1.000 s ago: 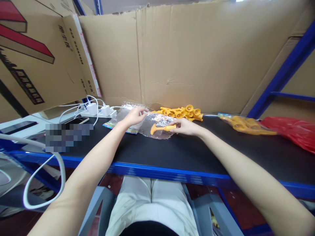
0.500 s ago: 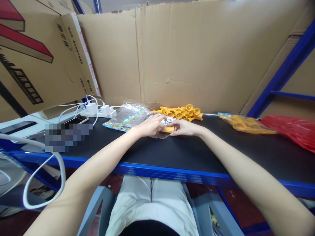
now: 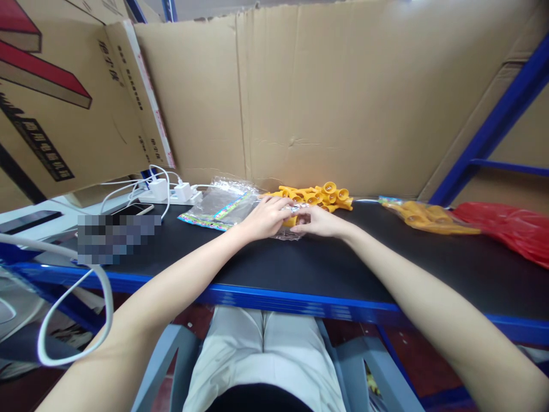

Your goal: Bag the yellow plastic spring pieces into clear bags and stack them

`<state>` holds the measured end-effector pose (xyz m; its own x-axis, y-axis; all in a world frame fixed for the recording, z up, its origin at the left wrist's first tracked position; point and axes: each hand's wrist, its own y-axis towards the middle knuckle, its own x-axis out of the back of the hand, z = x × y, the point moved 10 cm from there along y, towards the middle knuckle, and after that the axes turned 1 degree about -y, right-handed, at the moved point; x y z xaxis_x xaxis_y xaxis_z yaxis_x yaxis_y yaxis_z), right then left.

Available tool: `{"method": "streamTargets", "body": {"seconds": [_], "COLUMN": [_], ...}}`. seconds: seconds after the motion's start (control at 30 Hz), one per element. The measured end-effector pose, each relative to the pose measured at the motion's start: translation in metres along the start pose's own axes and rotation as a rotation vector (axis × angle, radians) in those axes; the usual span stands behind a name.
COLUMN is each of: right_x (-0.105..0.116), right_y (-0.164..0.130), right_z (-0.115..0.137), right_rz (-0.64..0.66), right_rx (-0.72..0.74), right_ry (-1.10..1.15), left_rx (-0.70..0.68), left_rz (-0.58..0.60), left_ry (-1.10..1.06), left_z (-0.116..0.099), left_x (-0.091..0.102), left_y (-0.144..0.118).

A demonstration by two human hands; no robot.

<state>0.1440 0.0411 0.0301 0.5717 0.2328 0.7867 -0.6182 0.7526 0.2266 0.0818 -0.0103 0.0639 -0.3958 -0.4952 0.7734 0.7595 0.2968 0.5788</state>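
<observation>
Pinching crinkly clear bag [image 3: 286, 228] around yellow plastic toy [image 3: 291, 220], left hand [image 3: 266, 217], right hand [image 3: 318, 221], both grips grasping.

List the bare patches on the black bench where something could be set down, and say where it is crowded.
Bare black table runs along the front blue edge, and between the right hand and the filled bag. It is crowded at the back: stack of clear bags, yellow toy pile, chargers.

Packing workstation in a warehouse: blue steel racking [image 3: 493, 131], brown cardboard sheet walls [image 3: 326, 97], heaped yellow plastic parts [image 3: 319, 196].
</observation>
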Motion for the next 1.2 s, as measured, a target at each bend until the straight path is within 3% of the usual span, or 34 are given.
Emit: {"method": "streamTargets", "body": {"seconds": [0.13,0.23,0.3,0.37,0.43,0.57,0.67,0.8,0.97,1.2], "right_x": [-0.008,-0.016,-0.02,-0.02,-0.018,-0.013,-0.007,0.004,0.011,0.011], "right_y": [0.004,0.005,0.004,0.003,0.002,0.002,0.003,0.002,0.0,-0.004], "right_z": [0.007,0.015,0.014,0.009,0.006,0.005,0.009,0.014,0.015,0.01], "right_rz": [-0.078,-0.072,-0.045,-0.022,-0.02,-0.06,-0.126,-0.202,-0.237,-0.261], "right_rx": [0.022,0.069,0.031,-0.032,-0.079,-0.087,-0.035,0.011,0.011,-0.018], "right_ry": [-0.019,0.021,0.016,-0.007,-0.031,-0.043,-0.026,-0.014,-0.032,0.008], "left_rx": [-0.041,-0.049,-0.009,0.123,0.336,0.862,1.119,1.173,1.026,1.027], "left_rz": [-0.064,-0.025,0.013,0.051,0.076,0.209,0.304,0.273,0.193,0.208], "left_ry": [-0.027,-0.062,-0.071,-0.064,-0.032,0.021,-0.101,-0.474,-0.995,-1.099], "left_z": [-0.01,-0.012,-0.001,0.028,0.07,0.161,0.196,0.191,0.155,0.131], "left_x": [0.003,0.002,0.003,0.005,0.008,0.001,-0.014,-0.029,-0.035,-0.056], "left_y": [0.002,0.006,0.005,-0.001,-0.017,-0.078,-0.116,-0.122,-0.094,-0.077]}}
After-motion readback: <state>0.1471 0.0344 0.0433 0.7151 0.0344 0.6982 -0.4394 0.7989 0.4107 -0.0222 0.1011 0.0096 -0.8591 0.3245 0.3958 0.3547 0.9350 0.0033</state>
